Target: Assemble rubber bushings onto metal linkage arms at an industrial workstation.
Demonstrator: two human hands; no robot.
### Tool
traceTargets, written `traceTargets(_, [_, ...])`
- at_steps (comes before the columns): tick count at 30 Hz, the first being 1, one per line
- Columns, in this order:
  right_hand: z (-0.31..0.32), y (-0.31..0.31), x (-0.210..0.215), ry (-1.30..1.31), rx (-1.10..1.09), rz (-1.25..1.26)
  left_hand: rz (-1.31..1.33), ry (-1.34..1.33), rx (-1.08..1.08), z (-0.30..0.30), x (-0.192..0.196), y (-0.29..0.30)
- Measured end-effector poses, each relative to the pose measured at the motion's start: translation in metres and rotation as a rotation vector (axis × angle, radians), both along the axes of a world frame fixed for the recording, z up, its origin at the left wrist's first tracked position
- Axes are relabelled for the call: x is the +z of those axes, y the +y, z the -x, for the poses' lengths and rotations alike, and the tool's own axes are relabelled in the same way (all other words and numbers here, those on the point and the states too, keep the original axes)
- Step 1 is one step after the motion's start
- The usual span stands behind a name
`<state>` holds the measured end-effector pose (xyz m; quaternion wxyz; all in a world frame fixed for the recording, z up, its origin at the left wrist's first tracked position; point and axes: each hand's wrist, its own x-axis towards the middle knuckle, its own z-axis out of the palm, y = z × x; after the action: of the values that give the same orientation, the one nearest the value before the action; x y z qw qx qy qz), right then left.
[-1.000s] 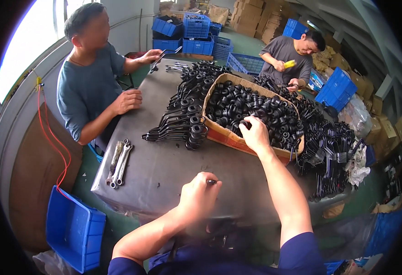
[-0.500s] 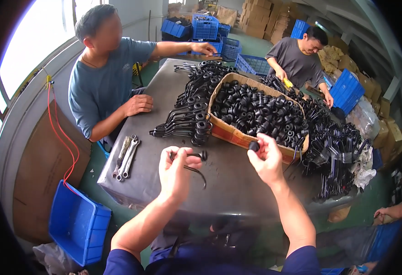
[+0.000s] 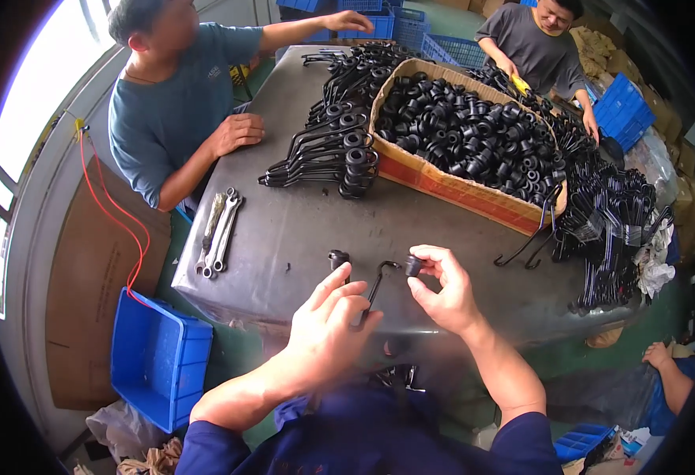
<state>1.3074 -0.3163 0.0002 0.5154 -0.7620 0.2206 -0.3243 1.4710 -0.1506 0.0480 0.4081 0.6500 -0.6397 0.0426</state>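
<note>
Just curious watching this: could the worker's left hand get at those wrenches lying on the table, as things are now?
Probably yes: the wrenches lie bare on the table left of the left hand, nothing between, but its grip holds a bent rod.

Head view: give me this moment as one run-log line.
left hand: holds bent black rod | right hand: pinches black bushing beside rod's hooked end | table: spare bushing, box of bushings

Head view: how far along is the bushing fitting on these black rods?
Done: a stack of fitted rods lies beside the cardboard box. In hand: left hand holds a bent rod, right hand pinches a rubber bushing. Left: the box remains full of bushings, and bare rods are piled at right.
</note>
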Motion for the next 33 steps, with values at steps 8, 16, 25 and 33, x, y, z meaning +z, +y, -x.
traceTargets(8, [-0.018,0.005,0.021,0.063,0.006,0.252,-0.026,-0.001,0.019,-0.001,0.011,-0.010])
traceTargets(16, [-0.025,-0.009,0.015,0.200,0.079,0.351,-0.037,-0.018,-0.048,-0.010,0.027,-0.023])
traceTargets(25, [-0.064,-0.020,0.084,-0.523,-0.173,0.272,-0.111,0.019,-0.015,-0.016,0.027,-0.025])
traceTargets(33, [-0.108,-0.037,-0.005,-0.135,-0.343,0.542,-0.082,0.023,-0.043,-0.012,0.031,-0.024])
